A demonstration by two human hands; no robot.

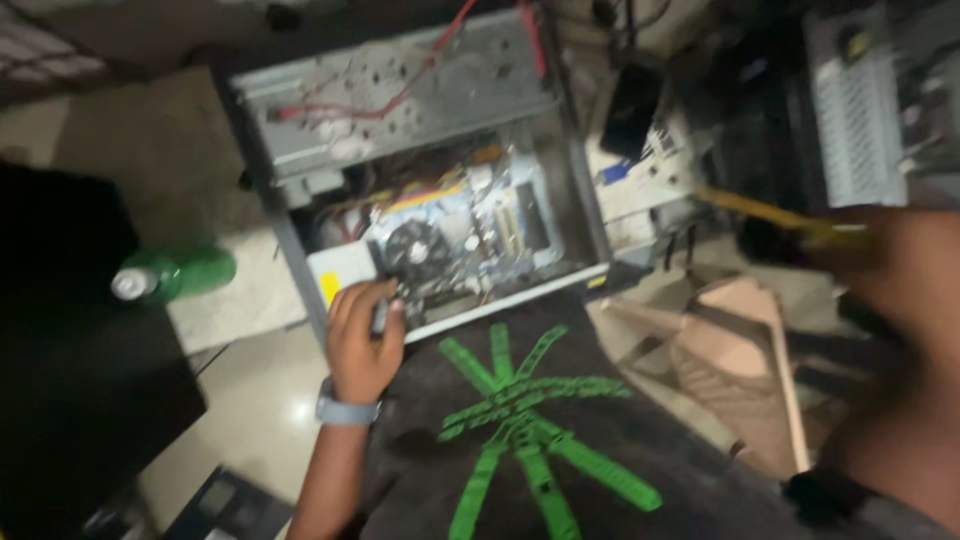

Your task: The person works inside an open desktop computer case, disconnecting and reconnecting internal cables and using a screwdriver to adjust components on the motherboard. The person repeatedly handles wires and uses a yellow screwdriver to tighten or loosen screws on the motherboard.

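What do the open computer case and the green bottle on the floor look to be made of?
The computer case looks like bare sheet metal: dull grey, flat panels with punched holes and folded edges. The green bottle seems to be plastic: translucent green body with a pale cap, though blur leaves glass possible. The left hand rests at the case's front edge.

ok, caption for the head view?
Left hand grips the open computer case edge near the fan; blurred right hand holds a yellow tool.
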